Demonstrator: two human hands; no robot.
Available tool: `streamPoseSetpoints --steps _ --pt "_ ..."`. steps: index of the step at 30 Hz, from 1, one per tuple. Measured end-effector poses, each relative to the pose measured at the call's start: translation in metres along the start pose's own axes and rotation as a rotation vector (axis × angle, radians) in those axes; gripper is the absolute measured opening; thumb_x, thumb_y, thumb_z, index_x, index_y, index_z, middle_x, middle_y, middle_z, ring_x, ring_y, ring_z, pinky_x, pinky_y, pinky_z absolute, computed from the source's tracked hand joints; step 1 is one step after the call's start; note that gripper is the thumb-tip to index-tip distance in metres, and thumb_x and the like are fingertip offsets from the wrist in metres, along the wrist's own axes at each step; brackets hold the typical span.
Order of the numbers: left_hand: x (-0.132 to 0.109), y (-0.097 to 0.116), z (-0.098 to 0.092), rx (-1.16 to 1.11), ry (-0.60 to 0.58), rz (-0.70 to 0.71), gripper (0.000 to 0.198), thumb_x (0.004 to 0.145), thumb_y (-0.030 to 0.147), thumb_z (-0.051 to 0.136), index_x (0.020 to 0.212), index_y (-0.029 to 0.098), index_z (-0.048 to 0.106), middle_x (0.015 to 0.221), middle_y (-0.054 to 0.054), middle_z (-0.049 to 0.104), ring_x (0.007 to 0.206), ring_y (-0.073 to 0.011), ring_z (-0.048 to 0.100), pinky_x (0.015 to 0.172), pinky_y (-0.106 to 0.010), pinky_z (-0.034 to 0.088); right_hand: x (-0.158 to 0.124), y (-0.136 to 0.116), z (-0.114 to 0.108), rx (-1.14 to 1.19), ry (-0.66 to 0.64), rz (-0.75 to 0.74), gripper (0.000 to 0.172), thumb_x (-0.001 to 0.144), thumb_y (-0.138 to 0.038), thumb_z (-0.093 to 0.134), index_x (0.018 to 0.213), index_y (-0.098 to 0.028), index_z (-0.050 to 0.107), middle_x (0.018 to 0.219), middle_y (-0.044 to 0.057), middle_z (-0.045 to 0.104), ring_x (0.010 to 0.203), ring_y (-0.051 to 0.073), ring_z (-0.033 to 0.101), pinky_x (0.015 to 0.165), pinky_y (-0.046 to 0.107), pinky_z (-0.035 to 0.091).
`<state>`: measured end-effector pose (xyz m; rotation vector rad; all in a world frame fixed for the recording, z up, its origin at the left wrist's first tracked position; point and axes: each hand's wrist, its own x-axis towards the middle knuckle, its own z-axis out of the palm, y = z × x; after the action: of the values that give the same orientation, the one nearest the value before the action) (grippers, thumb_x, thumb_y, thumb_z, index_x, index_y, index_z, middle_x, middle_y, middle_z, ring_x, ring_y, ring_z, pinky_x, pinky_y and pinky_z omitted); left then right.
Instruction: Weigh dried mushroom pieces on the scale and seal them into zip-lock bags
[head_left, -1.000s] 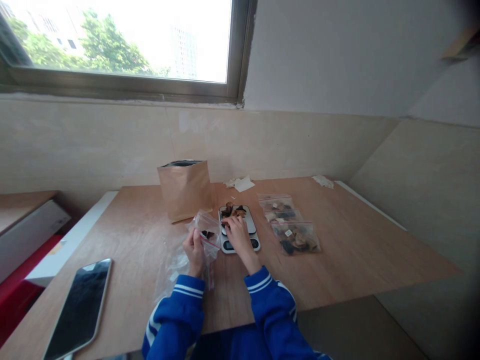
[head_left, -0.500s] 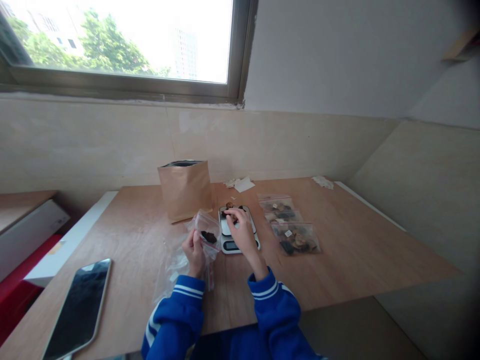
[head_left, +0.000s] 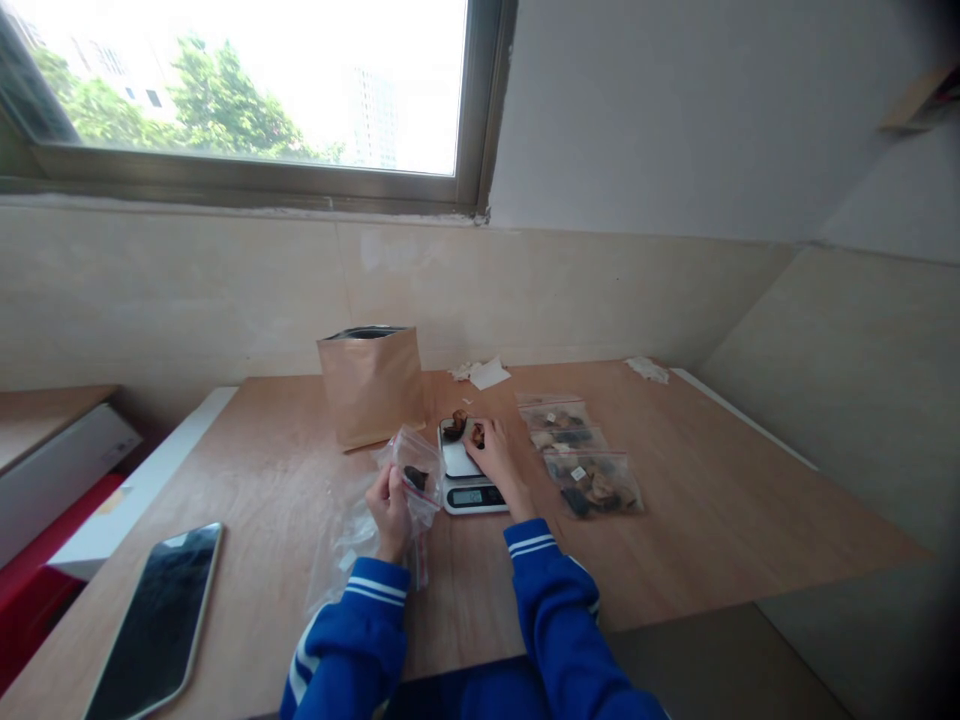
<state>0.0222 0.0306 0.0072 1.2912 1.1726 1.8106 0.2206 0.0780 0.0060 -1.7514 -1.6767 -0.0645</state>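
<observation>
My left hand (head_left: 390,512) pinches a clear zip bag (head_left: 426,450) with a dark dried piece (head_left: 415,478) inside. To its right is a small white digital kitchen scale (head_left: 459,464), its display lit but the digits too small to read for sure. Brown, curled dried pieces (head_left: 454,427) lie at the back left of its plate. Over the plate's right side, my right hand (head_left: 498,462) has its fingers closed on another brown dried piece (head_left: 478,436). Part of the plate is hidden behind this hand.
Behind the left hand stands an open brown paper pouch (head_left: 373,390). Filled zip bags (head_left: 596,485) lie right of the scale, and loose clear bags (head_left: 341,540) lie under my left wrist. A phone (head_left: 161,615) rests at the left; white scraps (head_left: 489,373) lie near the wall.
My right hand has shifted right and down onto a dried piece, uncovering the plate's left side and the display, which now shows lit digits. The left hand keeps hold of the bag.
</observation>
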Motion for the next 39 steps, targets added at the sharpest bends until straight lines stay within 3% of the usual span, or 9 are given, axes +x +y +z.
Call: streamPoseSetpoints --steps 9,13,17,20,23,28,31,35,39 --pt "0.001 0.004 0.001 -0.009 0.018 -0.009 0.041 0.086 0.046 0.051 0.057 0.017 0.045 0.052 0.004 0.038 0.05 -0.0091 0.034 0.047 -0.022 0.027 -0.005 -0.01 -0.015 0.293 0.086 0.053 0.019 0.075 -0.01 0.047 0.086 -0.018 0.06 0.094 0.008 0.055 0.083 0.02 0.057 0.079 0.034 0.048" --pt "0.001 0.005 0.002 -0.033 0.021 -0.046 0.042 0.085 0.049 0.051 0.058 0.017 0.048 0.052 0.004 0.039 0.049 -0.0093 0.035 0.047 -0.022 0.028 -0.003 -0.048 -0.036 0.526 0.108 0.065 0.013 0.077 -0.017 0.053 0.086 -0.019 0.061 0.089 0.005 0.059 0.081 0.019 0.058 0.076 0.032 0.048" --pt "0.001 0.003 0.003 -0.092 0.036 -0.097 0.042 0.083 0.05 0.053 0.059 0.016 0.051 0.052 0.004 0.042 0.049 -0.0094 0.036 0.047 -0.022 0.029 -0.004 -0.098 -0.052 0.763 -0.056 0.036 0.022 0.08 -0.021 0.055 0.101 -0.018 0.061 0.097 0.005 0.065 0.085 0.017 0.061 0.078 0.029 0.049" --pt "0.002 -0.002 0.002 -0.128 0.065 -0.127 0.041 0.083 0.049 0.054 0.057 0.016 0.051 0.049 0.005 0.039 0.047 -0.0085 0.033 0.046 -0.022 0.027 -0.004 -0.12 -0.056 0.8 -0.147 -0.03 0.029 0.08 -0.023 0.057 0.109 -0.019 0.06 0.11 0.006 0.065 0.101 0.018 0.061 0.091 0.032 0.047" --pt "0.003 -0.006 0.001 -0.156 0.083 -0.127 0.04 0.083 0.047 0.055 0.058 0.016 0.051 0.049 0.005 0.039 0.047 -0.0084 0.032 0.046 -0.022 0.028 -0.005 -0.126 -0.055 0.794 -0.15 -0.035 0.031 0.08 -0.024 0.06 0.111 -0.02 0.06 0.117 0.007 0.064 0.111 0.019 0.058 0.099 0.033 0.043" --pt "0.003 -0.007 0.001 -0.167 0.091 -0.121 0.04 0.083 0.046 0.055 0.056 0.017 0.049 0.047 0.005 0.038 0.046 -0.0081 0.032 0.045 -0.022 0.027 -0.007 -0.123 -0.055 0.818 -0.277 0.008 0.038 0.081 -0.029 0.062 0.118 -0.021 0.057 0.128 0.009 0.059 0.106 0.02 0.062 0.094 0.034 0.048" --pt "0.003 -0.006 0.001 -0.173 0.096 -0.128 0.041 0.083 0.046 0.055 0.055 0.017 0.047 0.045 0.006 0.036 0.043 -0.0076 0.03 0.044 -0.023 0.025 -0.007 -0.122 -0.055 0.824 -0.214 0.036 0.039 0.08 -0.031 0.063 0.118 -0.022 0.057 0.141 0.011 0.048 0.109 0.021 0.061 0.095 0.036 0.047" --pt "0.002 -0.004 0.001 -0.168 0.095 -0.121 0.043 0.083 0.047 0.054 0.054 0.017 0.045 0.045 0.006 0.036 0.044 -0.0074 0.03 0.043 -0.022 0.025 -0.004 -0.122 -0.052 0.867 -0.094 0.114 0.033 0.079 -0.038 0.066 0.106 -0.019 0.061 0.113 0.009 0.063 0.095 0.02 0.064 0.085 0.034 0.051" --pt "0.003 -0.001 0.001 -0.177 0.1 -0.127 0.043 0.083 0.048 0.055 0.055 0.017 0.045 0.046 0.006 0.036 0.043 -0.0068 0.03 0.043 -0.022 0.025 -0.004 -0.12 -0.043 0.939 -0.088 0.187 0.033 0.075 -0.043 0.07 0.096 -0.018 0.06 0.088 0.004 0.064 0.079 0.018 0.063 0.074 0.031 0.052"
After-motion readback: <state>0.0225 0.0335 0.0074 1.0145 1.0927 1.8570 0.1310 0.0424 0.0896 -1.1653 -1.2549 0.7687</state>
